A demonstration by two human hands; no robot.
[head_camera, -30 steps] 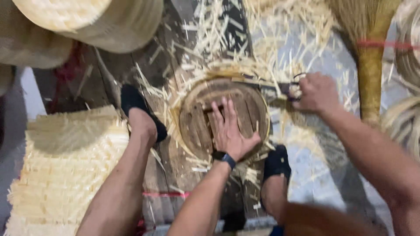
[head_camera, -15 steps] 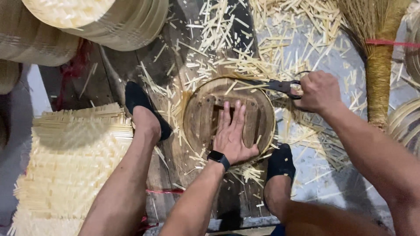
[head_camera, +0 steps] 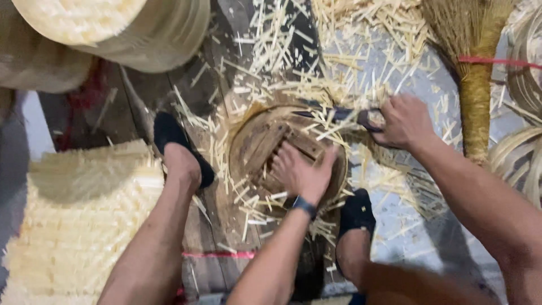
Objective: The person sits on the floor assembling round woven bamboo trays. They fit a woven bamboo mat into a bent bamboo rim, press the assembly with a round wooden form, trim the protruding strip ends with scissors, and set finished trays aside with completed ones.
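Scissors (head_camera: 339, 116) lie at the far rim of the round wooden form (head_camera: 265, 152), their handles gripped by the curled fingers of the right hand (head_camera: 403, 121), while the left hand (head_camera: 302, 172) presses flat on the form, fingers spread. Two dark-shod feet (head_camera: 180, 149) flank it. Beyond the fingers, bamboo slivers (head_camera: 339, 51) litter the floor; one broom (head_camera: 474, 85) lies right, one woven mat (head_camera: 79, 220) left.

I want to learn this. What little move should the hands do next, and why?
Probably snip once more along the rim: the left hand presses flat on the round form, the right hand holds the shears at its top edge, where strips stick out.
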